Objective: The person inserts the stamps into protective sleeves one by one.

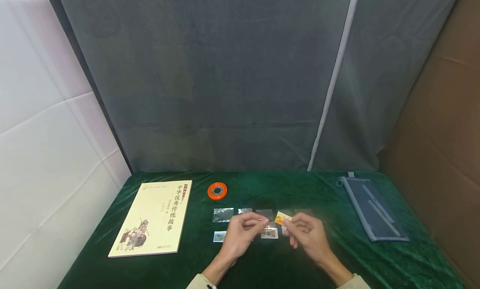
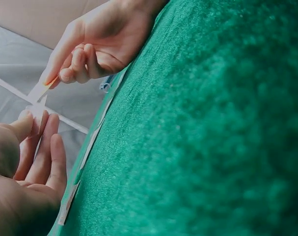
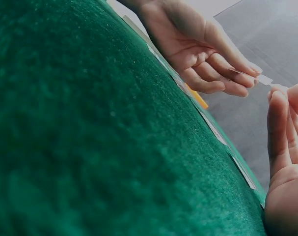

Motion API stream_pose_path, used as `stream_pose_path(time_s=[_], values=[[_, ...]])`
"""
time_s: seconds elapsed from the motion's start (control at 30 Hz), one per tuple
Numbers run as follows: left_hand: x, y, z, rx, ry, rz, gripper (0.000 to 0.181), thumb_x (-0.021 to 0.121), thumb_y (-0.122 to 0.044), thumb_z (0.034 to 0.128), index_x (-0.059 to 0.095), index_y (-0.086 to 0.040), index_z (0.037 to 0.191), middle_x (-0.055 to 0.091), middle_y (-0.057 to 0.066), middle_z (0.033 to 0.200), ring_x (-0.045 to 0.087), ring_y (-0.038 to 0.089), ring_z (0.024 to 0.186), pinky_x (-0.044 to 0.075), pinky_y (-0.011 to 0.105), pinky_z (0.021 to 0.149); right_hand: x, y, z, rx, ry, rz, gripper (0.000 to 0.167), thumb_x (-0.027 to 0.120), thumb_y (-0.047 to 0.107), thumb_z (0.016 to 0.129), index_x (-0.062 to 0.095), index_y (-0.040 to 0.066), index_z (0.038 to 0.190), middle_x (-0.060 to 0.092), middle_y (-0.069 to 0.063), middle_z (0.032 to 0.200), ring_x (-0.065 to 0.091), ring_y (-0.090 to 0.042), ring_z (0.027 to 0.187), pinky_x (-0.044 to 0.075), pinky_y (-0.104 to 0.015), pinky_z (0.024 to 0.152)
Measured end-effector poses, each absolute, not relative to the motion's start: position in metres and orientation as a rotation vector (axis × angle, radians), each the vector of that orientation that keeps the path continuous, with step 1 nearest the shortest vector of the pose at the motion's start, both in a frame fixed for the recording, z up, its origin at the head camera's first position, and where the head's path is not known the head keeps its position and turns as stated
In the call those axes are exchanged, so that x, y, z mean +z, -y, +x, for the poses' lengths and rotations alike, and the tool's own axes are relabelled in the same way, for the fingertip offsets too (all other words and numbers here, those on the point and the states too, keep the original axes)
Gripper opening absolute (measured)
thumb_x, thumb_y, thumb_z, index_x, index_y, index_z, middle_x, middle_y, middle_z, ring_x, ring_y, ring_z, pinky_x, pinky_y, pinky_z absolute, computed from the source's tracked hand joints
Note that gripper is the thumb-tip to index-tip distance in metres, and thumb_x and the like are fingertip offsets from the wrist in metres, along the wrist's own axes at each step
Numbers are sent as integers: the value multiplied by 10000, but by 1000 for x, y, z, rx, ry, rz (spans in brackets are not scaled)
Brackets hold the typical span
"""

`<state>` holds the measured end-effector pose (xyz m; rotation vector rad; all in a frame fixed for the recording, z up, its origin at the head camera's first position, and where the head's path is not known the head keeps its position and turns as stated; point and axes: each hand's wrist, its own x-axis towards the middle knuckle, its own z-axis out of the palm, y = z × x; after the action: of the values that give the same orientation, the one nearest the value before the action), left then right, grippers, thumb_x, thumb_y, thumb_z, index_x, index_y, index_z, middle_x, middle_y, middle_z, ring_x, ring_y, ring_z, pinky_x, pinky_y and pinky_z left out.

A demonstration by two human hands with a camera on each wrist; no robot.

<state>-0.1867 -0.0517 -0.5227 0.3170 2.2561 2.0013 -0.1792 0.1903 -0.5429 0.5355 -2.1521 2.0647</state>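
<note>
Right hand (image 1: pixel 306 235) pinches 1 yellow card (image 1: pixel 283 218); left of it, left hand (image 1: pixel 241 234) pinches an apparent clear sleeve (image 2: pixel 38 115). Probable step: insertion; next requires aligned edges.

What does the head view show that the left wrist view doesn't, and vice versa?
Head only: the cream rectangular paper book, the flat orange ring with a grey centre, and the printed face of the small yellow-orange card.

Left wrist only: the palm sides of the bare left hand and bare right hand, and a clear view of the thin translucent piece the left pinches.

Both: two hands, the card, the green plush cloth.
</note>
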Motion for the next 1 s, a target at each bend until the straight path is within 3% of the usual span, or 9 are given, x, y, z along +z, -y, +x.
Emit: stream_pose_path(time_s=[0.2, 0.57, 1.0], values=[[-522, 51, -187, 2021, -2237, 321, 179, 851, -302, 960, 827, -165, 1074, 855, 15, 1027, 811, 128, 974, 615, 239, 850, -542, -191, -179, 2094, 2112, 574, 124, 694, 14, 1037, 669, 5, 916, 742, -226, 764, 659, -79, 515, 562, -355, 417], [-521, 51, -187, 2041, -2253, 319, 190, 848, -300, 964, 824, -159, 1089, 853, 11, 1029, 810, 121, 966, 609, 233, 819, -542, -192, -178, 2087, 2150, 594, 138, 702, 17, 1030, 656, 17, 900, 753, -105, 773, 662, -114, 522, 568, -348, 433], [-523, 52, -186, 2015, -2253, 338, 181, 840, -317, 970, 826, -173, 1079, 855, 12, 1023, 808, 130, 966, 606, 247, 836, -543, -191, -178, 2064, 2186, 635, 111, 707, 19, 1029, 676, 27, 922, 742, -99, 769, 664, -108, 527, 566, -338, 432]])
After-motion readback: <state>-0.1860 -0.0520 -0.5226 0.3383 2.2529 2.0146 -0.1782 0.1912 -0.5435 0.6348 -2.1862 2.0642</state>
